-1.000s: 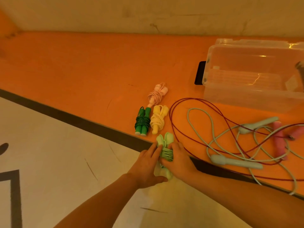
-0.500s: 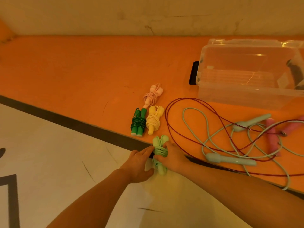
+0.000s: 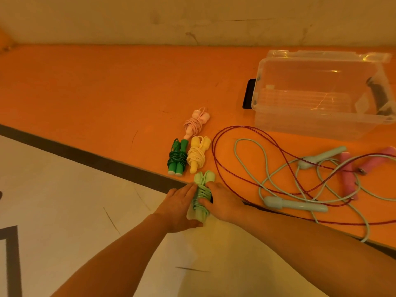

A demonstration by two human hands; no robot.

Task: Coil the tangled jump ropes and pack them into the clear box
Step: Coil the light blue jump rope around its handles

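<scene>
A coiled light green jump rope (image 3: 202, 190) lies on the floor across the dark line, held between my left hand (image 3: 180, 207) and my right hand (image 3: 222, 202). Both hands press its sides. Just beyond it lie three coiled ropes: dark green (image 3: 176, 157), yellow (image 3: 197, 154) and pale pink (image 3: 196, 123). To the right, a pale blue rope (image 3: 295, 205) and a thin dark red rope with pink handles (image 3: 348, 174) lie loose and tangled together. The clear box (image 3: 321, 93) stands open at the far right on the orange floor.
A black flat object (image 3: 248, 94) lies against the box's left side. Another dark object (image 3: 378, 93) shows at the box's right end. A wall (image 3: 192, 18) runs along the far edge of the orange floor. A dark stripe (image 3: 85, 157) separates orange from white flooring.
My left hand drew slightly away from the light green rope half a second ago and now presses against it again. The view shifted a little. The other ropes have not moved.
</scene>
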